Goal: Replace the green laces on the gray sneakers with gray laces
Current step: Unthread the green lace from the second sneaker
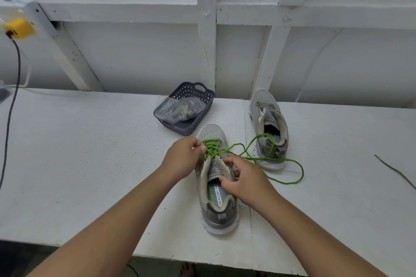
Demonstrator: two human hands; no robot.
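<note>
A gray sneaker [216, 204] lies in front of me on the white table, toe pointing away. A green lace [258, 158] is still threaded through its front eyelets, and its loose ends loop off to the right. My left hand [183, 157] pinches the green lace at the left eyelets. My right hand [244, 177] grips the sneaker's tongue and right collar, thumb inside the opening. The second gray sneaker [269, 127] stands unlaced at the right rear, with part of the green loop draped over it.
A dark gray plastic basket [202, 96] behind the near sneaker holds a clear bag with pale laces inside. Another dark green lace [396, 172] lies at the far right. A black cable [9, 119] hangs at the left. The table's front edge [180, 260] is close to me.
</note>
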